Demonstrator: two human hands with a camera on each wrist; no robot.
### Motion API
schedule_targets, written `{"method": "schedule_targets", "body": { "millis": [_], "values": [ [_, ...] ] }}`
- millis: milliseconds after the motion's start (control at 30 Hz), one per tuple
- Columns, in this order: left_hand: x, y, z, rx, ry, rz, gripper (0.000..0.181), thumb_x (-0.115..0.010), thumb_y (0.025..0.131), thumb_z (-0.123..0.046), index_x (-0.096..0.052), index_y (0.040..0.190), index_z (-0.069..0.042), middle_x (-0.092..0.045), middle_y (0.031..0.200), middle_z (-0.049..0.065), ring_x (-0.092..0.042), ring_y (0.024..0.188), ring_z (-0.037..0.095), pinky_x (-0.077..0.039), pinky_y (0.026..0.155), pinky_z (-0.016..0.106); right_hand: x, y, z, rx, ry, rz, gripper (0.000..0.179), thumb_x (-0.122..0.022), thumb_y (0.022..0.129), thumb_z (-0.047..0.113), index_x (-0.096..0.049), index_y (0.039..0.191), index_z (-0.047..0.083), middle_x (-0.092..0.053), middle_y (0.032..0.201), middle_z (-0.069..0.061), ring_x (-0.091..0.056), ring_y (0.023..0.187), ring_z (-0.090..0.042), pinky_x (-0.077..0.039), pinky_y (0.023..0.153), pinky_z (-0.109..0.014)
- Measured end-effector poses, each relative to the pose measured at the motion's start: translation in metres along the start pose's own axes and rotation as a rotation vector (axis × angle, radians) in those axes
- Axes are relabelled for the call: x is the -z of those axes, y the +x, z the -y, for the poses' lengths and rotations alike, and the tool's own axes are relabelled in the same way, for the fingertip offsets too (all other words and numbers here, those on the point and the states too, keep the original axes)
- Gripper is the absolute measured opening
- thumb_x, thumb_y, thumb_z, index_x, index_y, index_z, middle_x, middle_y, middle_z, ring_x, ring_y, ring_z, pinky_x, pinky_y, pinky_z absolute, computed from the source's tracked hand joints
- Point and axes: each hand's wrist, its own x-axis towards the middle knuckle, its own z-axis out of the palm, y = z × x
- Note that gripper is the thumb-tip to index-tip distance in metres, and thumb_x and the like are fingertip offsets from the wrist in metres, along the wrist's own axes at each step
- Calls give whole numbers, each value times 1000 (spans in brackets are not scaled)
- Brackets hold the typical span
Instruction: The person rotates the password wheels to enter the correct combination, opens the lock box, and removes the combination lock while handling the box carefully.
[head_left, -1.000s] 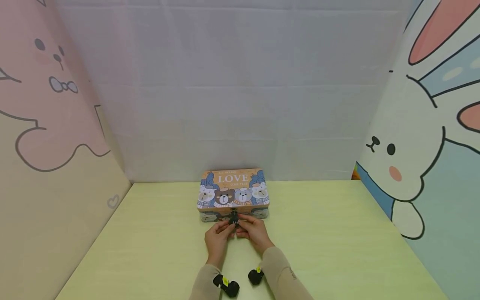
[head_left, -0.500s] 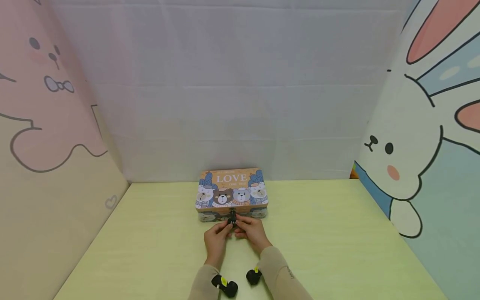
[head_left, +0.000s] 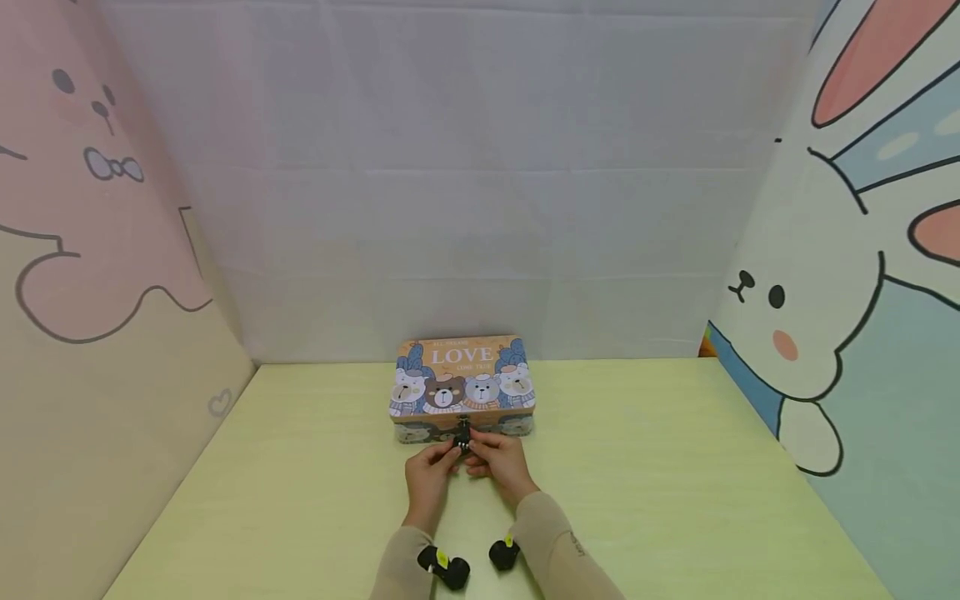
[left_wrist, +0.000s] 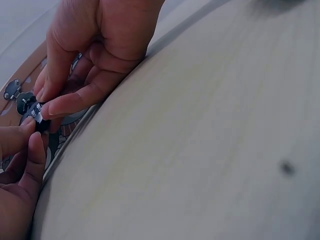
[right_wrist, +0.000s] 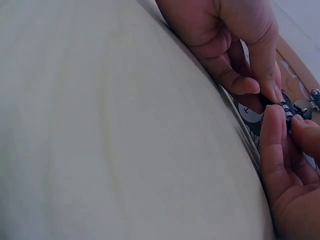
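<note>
A small black combination padlock [head_left: 462, 443] hangs at the front clasp [head_left: 464, 420] of a tin box [head_left: 462, 379] printed with bears and the word LOVE. White-marked number dials show on the padlock [left_wrist: 36, 113] in the left wrist view, but the digits are too small to read. My left hand [head_left: 430, 481] pinches the padlock from the left with thumb and fingertips. From the right, my right hand [head_left: 504, 467] holds it the same way, thumb near the dials. Fingers hide part of the lock body. The box lid is down.
The box stands on a pale yellow-green table [head_left: 637, 467], near the white back curtain [head_left: 480, 208]. Printed side panels flank the table, one with a rabbit [head_left: 802, 317]. Black camera mounts [head_left: 444, 568] sit at both wrists.
Both hands stay at the padlock with only slight finger shifts. The head view has drifted a little, so the box appears slightly farther left. The box itself shows no movement on the table.
</note>
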Motion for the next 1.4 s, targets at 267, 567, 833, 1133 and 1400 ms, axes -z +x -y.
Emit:
{"method": "schedule_targets", "body": {
  "millis": [267,567,833,1133,1400],
  "values": [
    [7,3,-17,-38,109,80,13,-73,82,13,-70,94,18,-70,93,29,-61,59,13,-53,49,16,-7,-2,1,-17,24,-46,33,-58,95,-10,-54,127,-18,-65,109,-32,-70,65,-14,-63,65,-30],
    [14,18,-10,-56,193,141,10,-74,82,9,-72,91,14,-71,89,23,-56,54,8,-50,49,17,-14,-1,-3,-11,66,-91,33,-57,94,-11,-55,126,-18,-65,112,-32,-72,67,-16,-63,69,-33],
    [18,24,-11,-99,251,198,14,-75,83,8,-72,94,15,-71,88,23,-58,57,9,-52,50,18,-22,-2,-9,21,110,-167,30,-59,93,-11,-58,122,-21,-67,109,-29,-71,66,-16,-63,67,-33],
    [19,30,-9,-158,297,230,9,-74,81,12,-73,89,14,-71,85,24,-58,54,10,-51,48,19,-27,-2,-15,34,143,-225,27,-58,92,-13,-58,118,-22,-69,99,-27,-71,67,-18,-63,64,-32],
    [18,33,-14,-172,303,252,8,-73,80,14,-72,88,15,-71,83,24,-61,60,16,-52,49,19,-28,-2,-13,32,163,-245,26,-58,93,-12,-58,118,-20,-71,84,-22,-71,67,-18,-63,64,-31]
  ]
}}
